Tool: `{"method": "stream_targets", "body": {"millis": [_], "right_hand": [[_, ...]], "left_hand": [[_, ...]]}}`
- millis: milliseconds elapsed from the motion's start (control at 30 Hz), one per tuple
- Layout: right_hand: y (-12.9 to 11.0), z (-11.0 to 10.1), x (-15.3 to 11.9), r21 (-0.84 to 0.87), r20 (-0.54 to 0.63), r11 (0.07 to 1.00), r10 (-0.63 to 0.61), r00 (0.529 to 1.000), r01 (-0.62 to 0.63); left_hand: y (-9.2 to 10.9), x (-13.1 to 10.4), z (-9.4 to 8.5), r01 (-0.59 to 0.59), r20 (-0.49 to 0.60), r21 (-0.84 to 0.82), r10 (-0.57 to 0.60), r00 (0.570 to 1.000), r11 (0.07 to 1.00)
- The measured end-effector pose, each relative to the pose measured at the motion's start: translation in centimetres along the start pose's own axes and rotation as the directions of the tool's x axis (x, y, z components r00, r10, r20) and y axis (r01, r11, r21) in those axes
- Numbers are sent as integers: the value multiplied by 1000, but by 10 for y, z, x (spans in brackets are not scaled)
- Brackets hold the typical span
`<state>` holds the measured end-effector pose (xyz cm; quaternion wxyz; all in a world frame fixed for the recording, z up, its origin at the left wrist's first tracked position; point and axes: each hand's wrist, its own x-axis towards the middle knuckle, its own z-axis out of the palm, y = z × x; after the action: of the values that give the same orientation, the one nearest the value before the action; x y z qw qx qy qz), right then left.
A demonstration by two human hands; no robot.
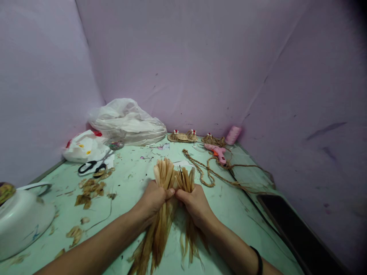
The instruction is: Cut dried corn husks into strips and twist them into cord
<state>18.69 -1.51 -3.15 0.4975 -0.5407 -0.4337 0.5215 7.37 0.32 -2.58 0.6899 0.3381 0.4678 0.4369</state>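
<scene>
Over the near middle of the pale green table, my left hand (157, 195) is closed around a thick bundle of dried straw-coloured leaf strips (161, 229). The cut-looking ends stick up above the fist, and the long ends hang down toward me. My right hand (196, 202) grips a thinner bundle of the same strips (185, 179), its frayed ends drooping below. Both thumbs meet between the two bundles. The fingers behind the bundles are mostly hidden.
Scissors (99, 164) and brown scraps (90, 191) lie left, beside a white basin (25, 221). Plastic bags (126, 122) are at the back. Braided cord (206, 175), a pink glue gun (217, 152), pink thread spool (233, 135) and woven slippers (182, 136) sit back right. A dark phone-like slab (295, 233) lies right.
</scene>
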Motion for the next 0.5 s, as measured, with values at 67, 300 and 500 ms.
{"method": "stream_targets", "body": {"millis": [67, 300, 500], "right_hand": [[1, 0, 0, -8, -8, 1000, 3, 1000, -3], [0, 1, -1, 24, -21, 997, 77, 997, -77], [2, 0, 0, 32, -35, 991, 133, 990, -132]], "left_hand": [[-2, 1, -1, -1, 1, 7, 1, 1000, 1000], [-2, 1, -2, 44, 75, -53, -40, 996, 998], [-3, 1, -3, 39, 140, -46, -32, 990, 998]]}}
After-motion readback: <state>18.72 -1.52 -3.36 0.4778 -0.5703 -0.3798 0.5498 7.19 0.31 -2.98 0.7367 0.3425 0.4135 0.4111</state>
